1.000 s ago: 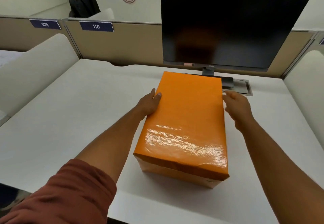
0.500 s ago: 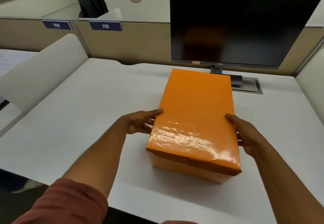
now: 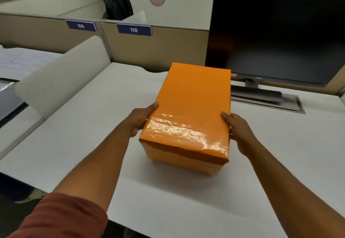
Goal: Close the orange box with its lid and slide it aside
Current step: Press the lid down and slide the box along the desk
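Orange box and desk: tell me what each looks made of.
Orange box: likely cardboard wrapped in glossy paper or film; bright wrinkled glare near the front, a crease at the lid's front edge. Desk: smooth matte white surface, probably laminate, showing no glare or grain. Both hands, left hand and right hand, press its sides.

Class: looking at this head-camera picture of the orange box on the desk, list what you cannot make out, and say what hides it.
- Contents of the orange box: covered by its lid.
- Left hand and right hand fingertips: hidden behind the box sides.
- Monitor: right part cut by the frame edge.
- Papers at left: print too small.
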{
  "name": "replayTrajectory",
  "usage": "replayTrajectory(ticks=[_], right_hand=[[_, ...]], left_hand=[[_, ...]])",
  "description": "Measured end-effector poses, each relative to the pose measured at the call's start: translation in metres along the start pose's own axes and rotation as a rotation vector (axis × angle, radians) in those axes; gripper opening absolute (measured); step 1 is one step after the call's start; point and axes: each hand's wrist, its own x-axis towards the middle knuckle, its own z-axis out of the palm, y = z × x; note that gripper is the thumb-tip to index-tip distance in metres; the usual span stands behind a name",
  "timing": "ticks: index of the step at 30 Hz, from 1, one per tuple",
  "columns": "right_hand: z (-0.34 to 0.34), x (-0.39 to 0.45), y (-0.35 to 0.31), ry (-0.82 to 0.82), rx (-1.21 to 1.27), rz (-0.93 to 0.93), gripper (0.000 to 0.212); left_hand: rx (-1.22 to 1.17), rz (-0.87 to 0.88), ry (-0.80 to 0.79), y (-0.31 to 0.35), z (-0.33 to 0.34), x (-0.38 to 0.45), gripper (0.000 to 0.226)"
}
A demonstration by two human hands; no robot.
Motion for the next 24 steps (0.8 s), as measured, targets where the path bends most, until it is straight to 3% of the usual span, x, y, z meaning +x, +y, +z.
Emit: replayTrajectory(ticks=[7,15,24], right_hand=[[0.124,0.038,-0.022,-0.032,-0.036,-0.055,0.048],[0.265,0.076,-0.056,-0.084,-0.044,-0.077,0.049],[0.383,0.118,-0.077,-0.115,-0.028,-0.068,0.057]], left_hand=[[0.077,-0.031,-0.024,0.007,-0.121,0.039,0.055],[0.112,0.005,0.063,0.026,-0.254,0.092,0.055],[0.303,0.097,0.165,0.047,-0.351,0.151,0.057]])
